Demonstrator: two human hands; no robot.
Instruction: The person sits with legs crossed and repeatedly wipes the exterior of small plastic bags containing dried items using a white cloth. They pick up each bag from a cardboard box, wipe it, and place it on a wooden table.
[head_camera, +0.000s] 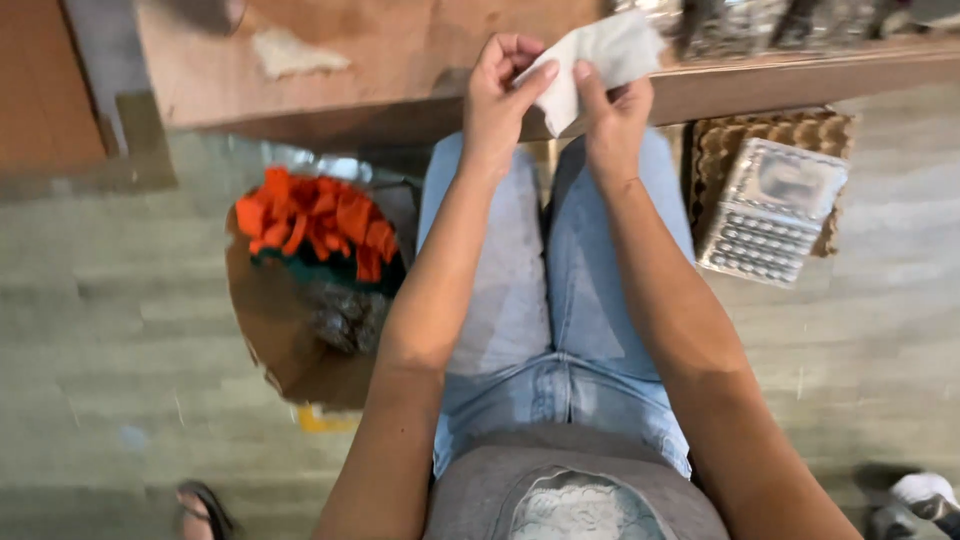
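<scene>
Sitting in light blue jeans (510, 300), we look down past our knees to both hands raised over them. Our left hand (497, 95) pinches one edge of a small white cloth piece (600, 55) between thumb and fingers, and our right hand (612, 110) grips its other side. Lower left stands a cardboard box (290, 340) of orange scraps (315, 220); right, a clear plastic tray (775, 210). Beyond runs a wooden table edge (780, 85).

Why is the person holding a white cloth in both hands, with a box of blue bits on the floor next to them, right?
Not quite: the bits in the cardboard box are orange, not blue. The head view shows that. The rest holds: the left hand and right hand both hold the white cloth.
</scene>
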